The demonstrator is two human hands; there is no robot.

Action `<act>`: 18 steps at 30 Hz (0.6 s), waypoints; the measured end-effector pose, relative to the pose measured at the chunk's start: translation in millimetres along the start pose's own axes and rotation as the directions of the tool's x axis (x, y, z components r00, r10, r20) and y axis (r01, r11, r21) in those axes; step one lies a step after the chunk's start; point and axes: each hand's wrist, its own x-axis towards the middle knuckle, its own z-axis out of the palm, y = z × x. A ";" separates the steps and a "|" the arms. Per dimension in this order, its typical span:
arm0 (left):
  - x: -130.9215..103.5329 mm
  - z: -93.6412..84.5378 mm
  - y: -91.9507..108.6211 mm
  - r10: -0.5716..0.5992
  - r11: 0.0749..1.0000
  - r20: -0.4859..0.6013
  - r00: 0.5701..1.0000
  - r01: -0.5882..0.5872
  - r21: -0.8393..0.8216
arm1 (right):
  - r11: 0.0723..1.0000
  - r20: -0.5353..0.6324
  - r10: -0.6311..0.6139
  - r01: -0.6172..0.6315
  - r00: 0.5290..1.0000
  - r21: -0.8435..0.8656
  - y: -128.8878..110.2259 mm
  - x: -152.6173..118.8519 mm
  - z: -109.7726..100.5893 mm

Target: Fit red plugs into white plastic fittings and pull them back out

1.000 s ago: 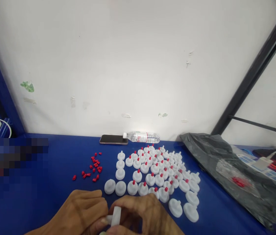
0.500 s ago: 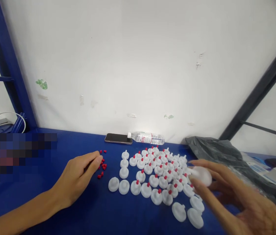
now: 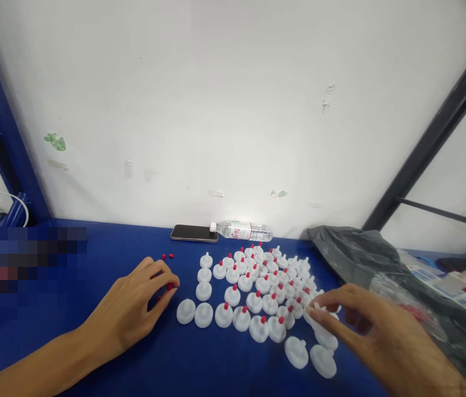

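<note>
My left hand has its thumb and index finger curled together around a small red cap, just left of the white pieces. Two more red caps lie beyond its knuckles. My right hand pinches a white nozzled disc at the right side of the group, and its fingers partly cover that disc. Many similar white discs stand on the blue table, several with red caps on their nozzles. Uncapped discs form a column at left; two lie tilted at front right.
A phone and a clear water bottle lie against the wall at the back. Dark grey plastic bags cover the table's right side. Beyond them are a white adapter and cables. A blue frame post rises at left.
My left hand has shifted forward onto the red caps, its finger and thumb now around one. My right hand has lowered the white disc toward the right side of the group. The view has turned slightly.
</note>
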 end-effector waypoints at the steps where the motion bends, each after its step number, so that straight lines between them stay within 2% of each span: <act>1: -0.5 -1.0 3.1 -0.008 1.000 0.011 1.000 0.008 -0.005 | 1.000 0.050 0.009 -0.008 0.999 -0.019 1.0 0.1 1.6; 6: -2.3 -4.6 13.6 -0.018 1.000 0.061 0.998 0.019 -0.021 | 0.996 0.240 0.075 -0.062 0.968 -0.062 2.4 2.6 8.2; 10: -3.1 -0.3 6.8 -0.019 1.000 0.065 0.998 0.019 -0.008 | 0.982 0.333 0.175 -0.138 0.927 -0.132 5.8 9.5 16.1; 14: -3.7 7.1 -3.9 0.027 1.000 0.041 0.999 -0.027 -0.004 | 0.979 0.401 0.197 -0.159 0.895 -0.126 9.9 14.0 23.9; 18: -3.8 10.4 -6.5 0.025 1.000 0.040 0.999 -0.025 0.004 | 0.975 0.408 0.221 -0.198 0.886 -0.099 12.3 14.1 19.0</act>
